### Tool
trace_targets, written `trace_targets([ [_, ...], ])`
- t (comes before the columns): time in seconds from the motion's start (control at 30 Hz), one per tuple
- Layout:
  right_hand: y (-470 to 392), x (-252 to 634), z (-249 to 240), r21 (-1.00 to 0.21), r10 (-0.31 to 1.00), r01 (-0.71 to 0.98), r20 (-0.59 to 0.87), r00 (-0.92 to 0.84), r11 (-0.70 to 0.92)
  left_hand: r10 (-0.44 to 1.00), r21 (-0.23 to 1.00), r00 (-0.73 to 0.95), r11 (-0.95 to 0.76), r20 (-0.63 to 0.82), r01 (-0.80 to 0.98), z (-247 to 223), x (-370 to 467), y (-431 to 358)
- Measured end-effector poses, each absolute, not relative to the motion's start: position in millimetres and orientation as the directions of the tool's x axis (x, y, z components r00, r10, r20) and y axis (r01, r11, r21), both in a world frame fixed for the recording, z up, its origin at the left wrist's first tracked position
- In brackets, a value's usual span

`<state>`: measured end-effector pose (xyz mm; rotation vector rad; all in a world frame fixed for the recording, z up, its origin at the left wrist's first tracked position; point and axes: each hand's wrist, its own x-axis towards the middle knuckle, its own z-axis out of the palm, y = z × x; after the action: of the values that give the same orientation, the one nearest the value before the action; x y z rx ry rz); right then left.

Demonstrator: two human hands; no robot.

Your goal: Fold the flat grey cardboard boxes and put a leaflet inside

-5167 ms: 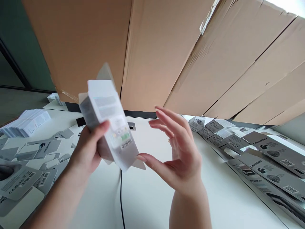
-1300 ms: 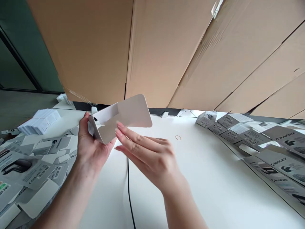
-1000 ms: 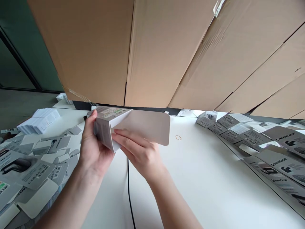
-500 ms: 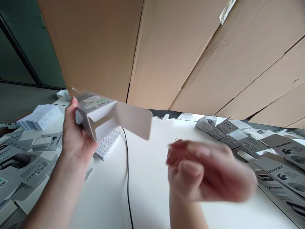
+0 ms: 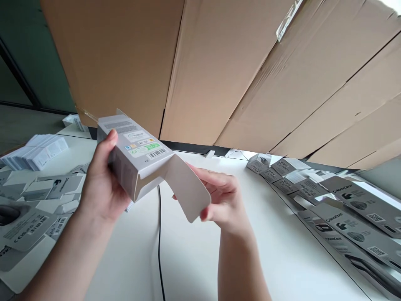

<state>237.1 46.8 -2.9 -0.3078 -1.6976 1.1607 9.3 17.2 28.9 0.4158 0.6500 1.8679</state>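
A small white and grey printed carton (image 5: 142,144) is held above the table, tilted, its near end open and one long flap (image 5: 191,190) hanging out to the right. My left hand (image 5: 105,179) grips it from the left, thumb on the printed top face beside a barcode and green label. Around the flap, my right hand (image 5: 219,196) is curled: fingers pass behind it and the thumb is at its lower right corner. Part of those fingers is hidden by the flap. The carton's inside shows only at the open mouth.
A bundle of folded white leaflets (image 5: 39,150) lies at the left, above flat grey cartons (image 5: 28,225). Several printed boxes (image 5: 357,217) line the right side. A black cable (image 5: 160,251) crosses the white table (image 5: 188,259). Large cardboard panels (image 5: 200,75) stand behind.
My right hand has moved left from beside the carton to its open flap. The carton has turned so its labelled face shows more, and the flap now angles downward.
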Motion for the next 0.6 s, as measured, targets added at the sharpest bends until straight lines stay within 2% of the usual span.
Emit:
trace_targets([
  [0.17,45,240,9,-0.804,0.719,-0.188,0.59,-0.366,0.564,0.876,0.59,-0.482,-0.373,-0.031,-0.716,34,9,19],
  [0.3,45,240,11,-0.778,0.74,-0.194,0.629,-0.238,0.598,0.872,0.562,-0.487,-0.42,0.034,-0.713,38,7,18],
  [0.43,43,239,11,-0.807,0.75,-0.227,0.59,-0.298,0.545,0.876,0.599,-0.482,-0.38,-0.011,-0.705,37,11,17],
  [0.53,37,237,13,-0.819,0.771,-0.179,0.573,-0.277,0.544,0.861,0.626,-0.507,-0.37,-0.047,-0.686,35,14,16],
  [0.6,33,235,15,-0.832,0.796,-0.14,0.555,-0.243,0.537,0.853,0.638,-0.522,-0.394,-0.016,-0.662,35,15,16],
])
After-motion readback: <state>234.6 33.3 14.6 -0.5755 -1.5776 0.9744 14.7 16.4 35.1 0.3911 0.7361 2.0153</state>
